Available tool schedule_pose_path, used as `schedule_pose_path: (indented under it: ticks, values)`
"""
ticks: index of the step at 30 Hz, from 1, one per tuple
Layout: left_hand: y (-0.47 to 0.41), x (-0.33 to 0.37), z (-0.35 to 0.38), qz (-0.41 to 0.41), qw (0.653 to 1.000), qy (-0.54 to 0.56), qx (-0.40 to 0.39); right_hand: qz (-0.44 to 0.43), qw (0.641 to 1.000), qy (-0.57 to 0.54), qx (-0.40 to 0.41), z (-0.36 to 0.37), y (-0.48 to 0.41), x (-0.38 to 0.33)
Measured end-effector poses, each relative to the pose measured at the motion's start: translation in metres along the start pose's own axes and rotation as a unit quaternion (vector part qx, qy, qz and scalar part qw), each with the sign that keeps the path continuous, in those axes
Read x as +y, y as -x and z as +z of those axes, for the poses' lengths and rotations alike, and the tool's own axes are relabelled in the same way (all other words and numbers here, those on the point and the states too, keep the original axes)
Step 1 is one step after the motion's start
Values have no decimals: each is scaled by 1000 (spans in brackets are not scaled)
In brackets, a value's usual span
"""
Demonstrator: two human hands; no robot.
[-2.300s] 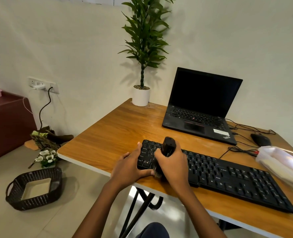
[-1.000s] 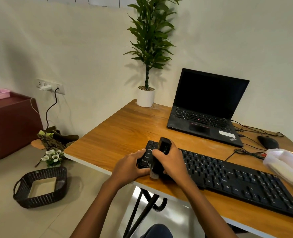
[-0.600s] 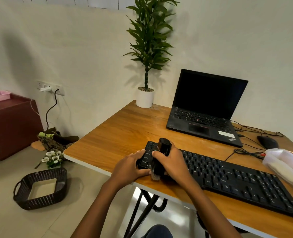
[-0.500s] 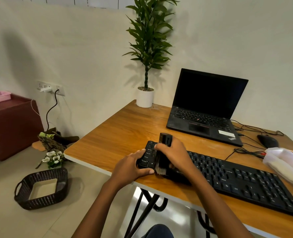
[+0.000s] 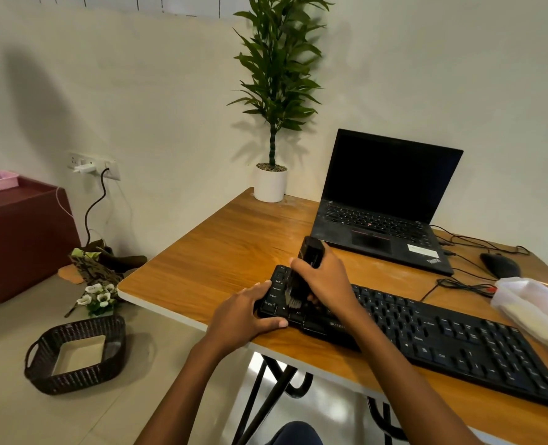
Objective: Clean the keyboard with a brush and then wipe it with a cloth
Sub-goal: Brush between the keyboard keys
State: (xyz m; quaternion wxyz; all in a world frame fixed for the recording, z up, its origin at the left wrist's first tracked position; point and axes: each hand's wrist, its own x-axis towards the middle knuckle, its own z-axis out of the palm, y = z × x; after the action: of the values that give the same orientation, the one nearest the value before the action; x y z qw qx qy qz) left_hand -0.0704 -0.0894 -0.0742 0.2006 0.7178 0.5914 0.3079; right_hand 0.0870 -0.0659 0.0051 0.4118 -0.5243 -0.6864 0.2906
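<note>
A long black keyboard (image 5: 442, 338) lies along the front edge of the wooden desk (image 5: 221, 252). My left hand (image 5: 243, 316) grips the keyboard's left end, thumb on the front rim. My right hand (image 5: 327, 281) is closed around a black brush (image 5: 308, 261), held upright with its grey bristles on the leftmost keys. A white cloth (image 5: 536, 303) lies bunched at the desk's right edge, just behind the keyboard's right end.
An open black laptop (image 5: 385, 213) stands behind the keyboard, a black mouse (image 5: 499, 264) and cables to its right. A potted plant (image 5: 272, 181) sits at the back corner. On the floor left are a dark wicker basket (image 5: 73, 354), flowers and a maroon cabinet (image 5: 19, 232).
My right hand has drawn the brush back from the keyboard's front edge toward the upper key rows at the left end. My left hand keeps its hold.
</note>
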Motion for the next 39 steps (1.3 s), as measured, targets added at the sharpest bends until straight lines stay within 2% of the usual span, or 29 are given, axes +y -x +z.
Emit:
schedule_pose_path:
  ticks: [3, 8, 13, 18, 19, 22, 24, 28, 30, 33, 35, 39]
  values:
    - [0, 1, 1, 2, 1000, -5, 0, -7, 1000, -13, -3, 9, 14, 7]
    - [1, 0, 1, 20, 1000, -19, 14, -6, 996, 11, -84, 8, 19, 0]
    - [2, 3, -2, 10, 1000, 15, 6, -21, 999, -40, -6, 20, 9, -10]
    - [0, 2, -1, 11, 1000, 9, 13, 29, 996, 11, -83, 29, 18, -6]
    - [-1, 1, 0, 10, 1000, 12, 9, 41, 996, -1, -76, 24, 13, -8]
    - [-1, 1, 0, 4, 1000, 11, 7, 35, 996, -73, 32, 12, 0, -11]
    - [0, 1, 0, 2, 1000, 8, 8, 15, 996, -78, 49, 18, 4, -9]
    - [1, 1, 0, 7, 1000, 12, 13, 8, 998, 16, -54, 33, 21, -2]
    - [0, 0, 1, 11, 1000, 15, 14, 42, 996, 2, -83, 25, 13, -7]
    - [0, 1, 0, 6, 1000, 13, 8, 43, 998, -45, 25, 16, 0, -10]
    - [0, 1, 0, 0, 1000, 11, 7, 28, 998, -37, 46, 23, 5, -6]
    - [0, 2, 0, 10, 1000, 2, 16, 61, 997, 1, -44, 24, 12, 0]
